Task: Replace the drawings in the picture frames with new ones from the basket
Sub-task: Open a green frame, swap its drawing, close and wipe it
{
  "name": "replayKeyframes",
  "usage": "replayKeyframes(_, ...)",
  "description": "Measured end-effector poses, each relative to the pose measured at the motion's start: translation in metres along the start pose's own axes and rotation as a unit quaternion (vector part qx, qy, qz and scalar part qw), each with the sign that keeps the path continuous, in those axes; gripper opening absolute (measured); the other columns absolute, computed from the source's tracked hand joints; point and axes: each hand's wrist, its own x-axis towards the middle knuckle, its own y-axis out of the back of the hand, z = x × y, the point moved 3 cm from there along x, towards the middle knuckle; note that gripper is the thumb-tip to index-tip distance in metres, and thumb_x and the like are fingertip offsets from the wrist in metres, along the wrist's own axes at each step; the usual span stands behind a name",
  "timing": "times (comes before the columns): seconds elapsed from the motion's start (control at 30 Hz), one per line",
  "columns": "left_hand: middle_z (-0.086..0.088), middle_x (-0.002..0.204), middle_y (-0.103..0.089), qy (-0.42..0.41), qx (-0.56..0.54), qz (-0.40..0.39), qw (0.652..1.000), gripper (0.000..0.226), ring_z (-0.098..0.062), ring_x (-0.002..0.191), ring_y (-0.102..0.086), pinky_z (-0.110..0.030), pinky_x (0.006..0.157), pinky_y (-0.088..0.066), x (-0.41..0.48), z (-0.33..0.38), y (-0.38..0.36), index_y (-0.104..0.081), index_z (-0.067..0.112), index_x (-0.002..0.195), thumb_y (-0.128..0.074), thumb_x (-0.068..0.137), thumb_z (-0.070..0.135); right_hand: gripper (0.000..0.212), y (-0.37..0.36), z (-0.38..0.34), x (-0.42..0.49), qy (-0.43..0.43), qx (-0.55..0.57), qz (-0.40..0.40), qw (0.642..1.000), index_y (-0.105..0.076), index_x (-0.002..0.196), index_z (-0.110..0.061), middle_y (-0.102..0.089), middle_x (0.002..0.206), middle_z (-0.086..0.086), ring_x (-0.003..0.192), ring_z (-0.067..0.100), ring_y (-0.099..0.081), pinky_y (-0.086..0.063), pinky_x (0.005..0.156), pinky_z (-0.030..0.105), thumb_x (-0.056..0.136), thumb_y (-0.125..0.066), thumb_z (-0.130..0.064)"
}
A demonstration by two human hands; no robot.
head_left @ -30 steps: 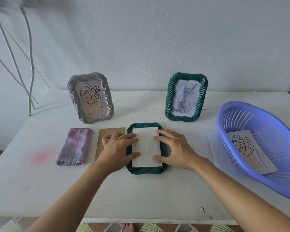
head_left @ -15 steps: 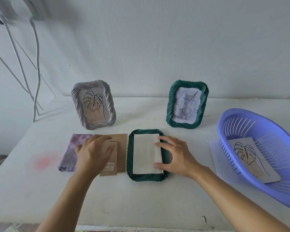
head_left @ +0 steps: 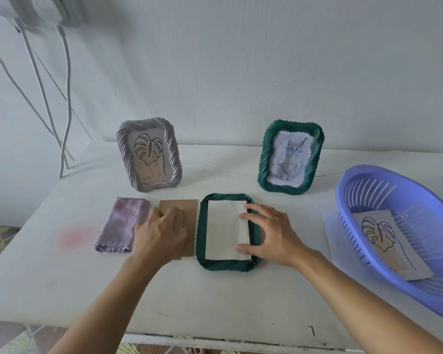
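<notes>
A green frame (head_left: 202, 233) lies face down on the white table (head_left: 215, 302), with white paper (head_left: 224, 229) showing in its back opening. My right hand (head_left: 269, 232) rests on the frame's right edge, fingertips touching the paper. To its left lies the brown cardboard backing (head_left: 187, 208); my left hand (head_left: 159, 233) rests flat on it. A grey frame (head_left: 149, 154) with a leaf drawing stands at the back left. At the back right a green frame (head_left: 290, 157) with a cat drawing stands upright. The purple basket (head_left: 368, 180) at right holds a leaf drawing (head_left: 384, 241).
A folded purple cloth (head_left: 120, 226) lies left of the backing, partly under my left hand. A white sheet (head_left: 330, 233) lies under the basket's left side. White cables (head_left: 64, 98) hang down the wall at the left. The table's front edge runs along the bottom.
My left hand left the face-down frame and moved left onto the cardboard backing. My right hand stayed on the frame's right edge. The camera tilted up a little.
</notes>
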Motion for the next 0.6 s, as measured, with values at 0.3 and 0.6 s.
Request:
replayKeyframes(0.3, -0.005, 0.111, -0.045, 0.023, -0.169, 0.059, 0.984, 0.036, -0.016, 0.096, -0.039, -0.025, 0.084, -0.033, -0.007, -0.001, 0.038, -0.063, 0.031, 0.129, -0.063, 0.093, 0.032, 0.077, 0.001, -0.002, -0.002, -0.005, -0.003, -0.006, 1.0, -0.047, 0.14, -0.04, -0.027, 0.156, -0.021, 0.145, 0.006, -0.021, -0.015, 0.118, 0.036, 0.073, -0.066, -0.071)
replayKeyframes(0.6, 0.016, 0.127, -0.056, -0.094, -0.217, 0.071, 0.969, 0.042, -0.009, 0.099, -0.057, -0.021, 0.089, -0.038, -0.011, 0.012, 0.049, -0.061, 0.031, 0.135, -0.057, 0.096, 0.018, 0.078, -0.001, 0.001, -0.001, -0.007, -0.005, -0.014, 1.0, -0.045, 0.141, -0.042, -0.025, 0.157, -0.021, 0.146, 0.006, -0.019, -0.015, 0.119, 0.039, 0.073, -0.061, -0.075)
